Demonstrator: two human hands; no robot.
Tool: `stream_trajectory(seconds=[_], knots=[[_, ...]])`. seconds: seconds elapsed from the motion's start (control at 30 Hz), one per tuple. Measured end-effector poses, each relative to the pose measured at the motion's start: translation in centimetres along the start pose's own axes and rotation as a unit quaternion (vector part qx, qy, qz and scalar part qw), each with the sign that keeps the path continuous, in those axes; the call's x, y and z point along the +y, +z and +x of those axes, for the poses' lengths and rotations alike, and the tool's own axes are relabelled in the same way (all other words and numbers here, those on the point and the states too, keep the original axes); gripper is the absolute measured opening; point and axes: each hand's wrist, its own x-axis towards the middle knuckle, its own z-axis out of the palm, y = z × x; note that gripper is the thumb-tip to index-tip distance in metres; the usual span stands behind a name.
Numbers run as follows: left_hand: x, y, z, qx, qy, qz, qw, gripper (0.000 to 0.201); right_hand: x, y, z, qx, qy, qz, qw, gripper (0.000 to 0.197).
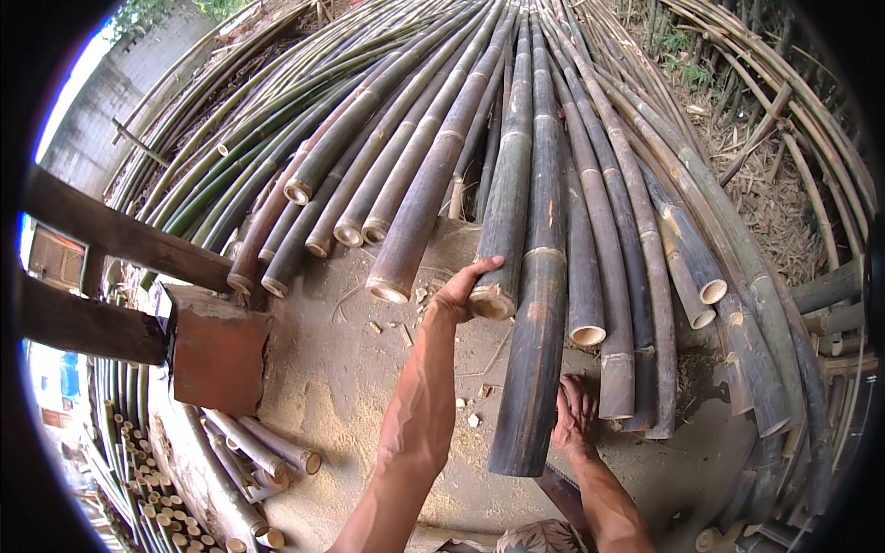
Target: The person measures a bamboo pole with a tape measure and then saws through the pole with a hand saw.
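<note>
My left hand (463, 289) grips the cut end of a thick bamboo pole (507, 207). Its thumb lies over the pole's top, while the other fingers are mostly hidden behind the rim. Just right of that pole, a longer dark bamboo pole (542, 304) reaches nearer to me than the others around it. Beside its near end is my right hand (576, 415), low down, with bent fingers. What the right hand closes on is hidden. A dark flat piece (562, 496) shows under the long pole's end, close to my right wrist; its kind is unclear.
Many bamboo poles (415, 217) fan out ahead, cut ends toward me. A reddish block (219, 359) stands left beside dark beams (129, 235). Short bamboo pieces (281, 447) and a stacked bundle (171, 516) lie lower left. Sawdust (346, 415) and chips cover the ground.
</note>
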Motion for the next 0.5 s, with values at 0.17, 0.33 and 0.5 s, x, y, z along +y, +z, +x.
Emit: stream_trajectory(seconds=[0.17,0.33,0.5], knots=[[-1.6,-1.3,-4.5,-0.029,-0.002,0.038,0.999,0.08,-1.2,1.4,-0.3,0.016,-0.017,-0.041,0.999,0.072],[-8.5,0.1,-15.0,0.003,-0.003,0.072,0.997,0.099,-1.0,1.7,-3.4,-0.006,0.01,-0.056,0.998,0.077],[-14.7,2.5,-32.0,0.083,-0.027,0.261,0.962,0.102,-2.6,0.4,-4.9,0.008,-0.017,-0.054,0.998,0.072]])
